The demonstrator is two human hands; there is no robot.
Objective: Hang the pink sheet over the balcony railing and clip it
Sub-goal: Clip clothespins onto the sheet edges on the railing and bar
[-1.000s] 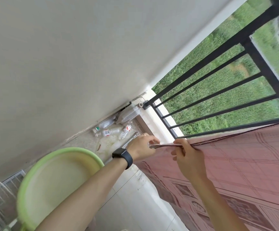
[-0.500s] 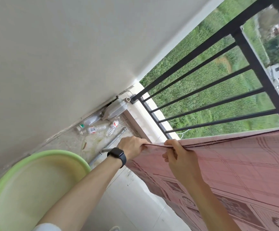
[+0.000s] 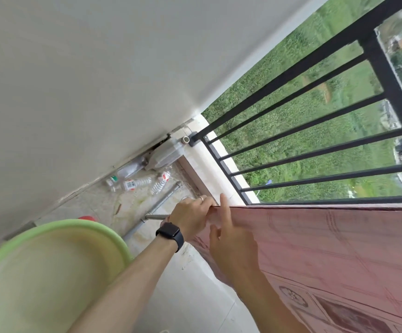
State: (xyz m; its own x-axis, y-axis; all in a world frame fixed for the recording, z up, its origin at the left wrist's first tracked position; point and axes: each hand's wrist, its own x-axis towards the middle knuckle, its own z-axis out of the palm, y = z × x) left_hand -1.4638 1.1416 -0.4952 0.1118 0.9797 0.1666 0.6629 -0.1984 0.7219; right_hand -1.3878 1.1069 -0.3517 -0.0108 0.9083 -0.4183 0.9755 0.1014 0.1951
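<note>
The pink patterned sheet fills the lower right, its top edge stretched along the front of the black balcony railing. My left hand, with a dark watch on the wrist, pinches the sheet's near corner. My right hand lies flat against the sheet just beside it, index finger pointing up past the edge, fingers apart and holding nothing. No clip is visible.
A light green basin sits at the lower left, close to my left arm. Several plastic bottles and a metal pipe lie on the floor by the white wall. Beyond the railing lies a green field.
My right hand has let go of the sheet's top edge and now rests open against the cloth. My left hand still pinches the corner. The view has tilted, showing more of the railing.
</note>
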